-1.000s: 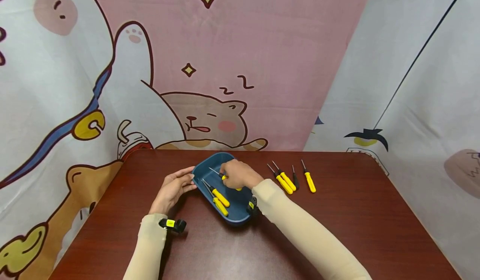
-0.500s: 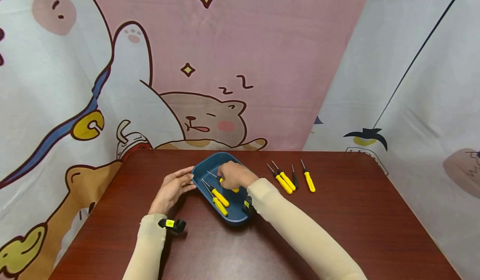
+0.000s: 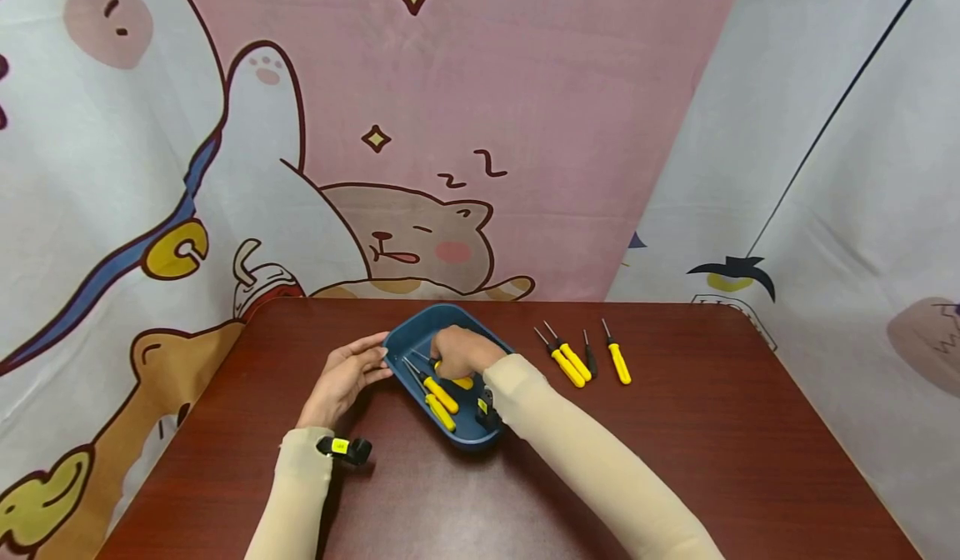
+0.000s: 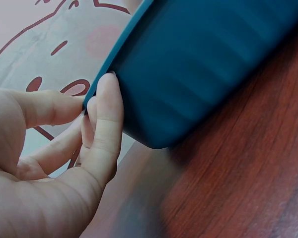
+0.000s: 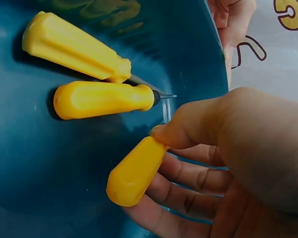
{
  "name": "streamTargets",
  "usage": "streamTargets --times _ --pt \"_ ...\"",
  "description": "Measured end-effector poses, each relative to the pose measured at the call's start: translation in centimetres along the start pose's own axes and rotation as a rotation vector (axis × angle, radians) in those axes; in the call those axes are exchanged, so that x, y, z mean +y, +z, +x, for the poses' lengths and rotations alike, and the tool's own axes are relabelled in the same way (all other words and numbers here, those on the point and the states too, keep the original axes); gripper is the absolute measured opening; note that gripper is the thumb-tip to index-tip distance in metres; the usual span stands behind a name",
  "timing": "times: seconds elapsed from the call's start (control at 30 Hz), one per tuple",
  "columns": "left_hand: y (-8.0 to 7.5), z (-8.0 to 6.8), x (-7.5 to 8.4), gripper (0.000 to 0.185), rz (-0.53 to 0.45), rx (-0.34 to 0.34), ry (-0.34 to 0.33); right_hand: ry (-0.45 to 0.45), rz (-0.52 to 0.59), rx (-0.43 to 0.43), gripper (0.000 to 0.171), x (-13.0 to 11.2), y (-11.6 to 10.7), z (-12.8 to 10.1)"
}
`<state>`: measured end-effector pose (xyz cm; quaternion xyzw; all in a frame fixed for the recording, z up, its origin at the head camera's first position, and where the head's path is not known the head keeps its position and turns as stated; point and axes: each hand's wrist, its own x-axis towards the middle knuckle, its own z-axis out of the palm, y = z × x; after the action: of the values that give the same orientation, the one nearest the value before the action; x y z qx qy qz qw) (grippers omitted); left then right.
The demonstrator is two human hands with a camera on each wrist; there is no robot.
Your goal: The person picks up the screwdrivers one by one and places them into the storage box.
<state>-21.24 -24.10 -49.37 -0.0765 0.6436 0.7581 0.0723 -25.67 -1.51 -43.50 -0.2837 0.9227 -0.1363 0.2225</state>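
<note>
A blue tray (image 3: 408,327) stands on the table. At its left end my left hand (image 3: 347,383) pinches the rim between thumb and fingers, the thumb lying on the outer wall in the left wrist view. Inside the tray my right hand (image 3: 465,352) holds a yellow-handled screwdriver (image 5: 138,171) near the neck of its handle. The fingers are spread under that handle, and its shaft is partly hidden in the right wrist view. Beside it, two more yellow-handled screwdrivers (image 5: 104,99) lie on the tray floor with their shafts toward the left end.
On the brown table (image 3: 712,427), right of the tray, lie several screwdrivers: two yellow ones (image 3: 568,368) side by side, a small black one (image 3: 591,362) and another yellow one (image 3: 618,364). A cartoon-printed cloth (image 3: 570,127) hangs behind the table.
My right hand has moved a little left and lower inside the tray, bringing its screwdriver closer to the other two. My left hand stays at the rim.
</note>
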Motion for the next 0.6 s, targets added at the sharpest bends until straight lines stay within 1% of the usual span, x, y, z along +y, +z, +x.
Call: streamTargets --times 0.23,0.47,0.6 --pt "0.01 -0.01 0.05 0.046 -0.005 -0.001 0.0 0.033 0.009 -0.031 0.04 -0.15 0.43 0.54" --pt "0.01 0.02 0.03 0.045 -0.001 -0.003 0.007 0.028 -0.011 -0.041 0.037 -0.37 0.74 0.89" --pt "0.03 0.01 0.04 0.045 0.001 -0.003 0.011 0.03 0.002 -0.048 0.034 -0.49 0.87 0.93"
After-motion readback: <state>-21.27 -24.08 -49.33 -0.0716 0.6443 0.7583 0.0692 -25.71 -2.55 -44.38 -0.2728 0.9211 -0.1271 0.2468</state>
